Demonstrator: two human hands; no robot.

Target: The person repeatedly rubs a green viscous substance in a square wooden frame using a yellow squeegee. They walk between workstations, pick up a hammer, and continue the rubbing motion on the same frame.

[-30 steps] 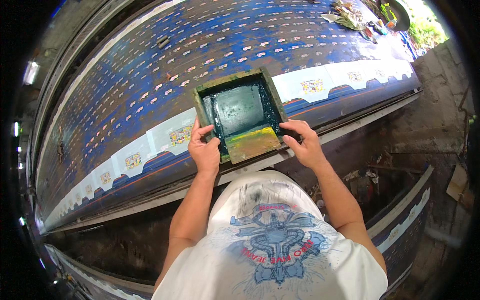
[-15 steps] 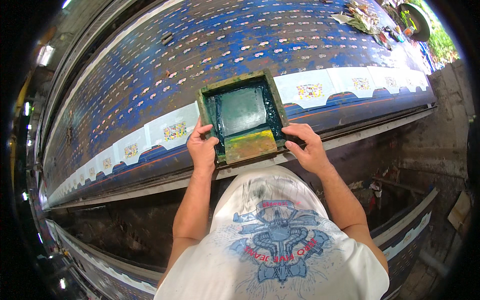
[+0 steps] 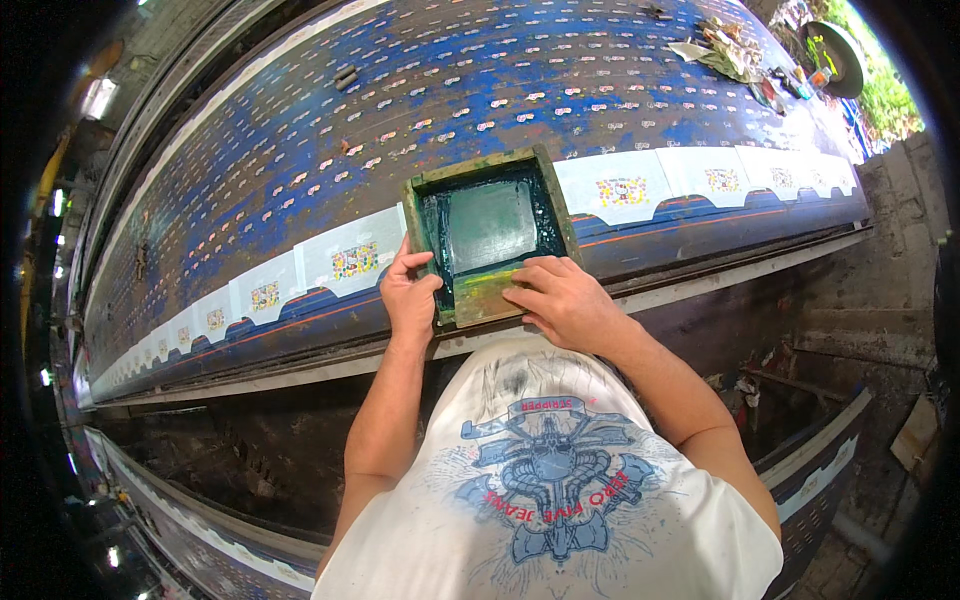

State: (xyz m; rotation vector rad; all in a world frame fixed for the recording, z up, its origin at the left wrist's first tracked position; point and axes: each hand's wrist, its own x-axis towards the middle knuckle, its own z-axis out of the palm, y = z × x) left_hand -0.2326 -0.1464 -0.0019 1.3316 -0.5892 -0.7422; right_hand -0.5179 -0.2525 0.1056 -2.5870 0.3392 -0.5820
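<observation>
A square wooden screen frame (image 3: 553, 200), stained green, holds dark teal ink around a smooth grey-green middle and rests on the blue-and-grey printing table (image 3: 420, 100). A flat squeegee board (image 3: 478, 300), smeared yellow and green, lies in its near end. My left hand (image 3: 408, 295) grips the frame's left side with thumb and fingers. My right hand (image 3: 565, 305) is curled over the board's right part, fingertips on it. White cut fabric panels (image 3: 620, 190) with small colorful prints line the table on both sides of the frame, near its front edge.
Small dark cylinders (image 3: 346, 78) lie on the tabletop. Crumpled scraps (image 3: 730, 55) are heaped at its far right. A metal rail (image 3: 750, 265) runs along the front edge, above a dark gap. A second table (image 3: 820, 465) stands beside my body, with concrete (image 3: 890, 250) to the right.
My right hand has moved left from the frame's right side onto the squeegee board. My left hand stays on the frame. The frame sits slightly lower in the picture than a second ago.
</observation>
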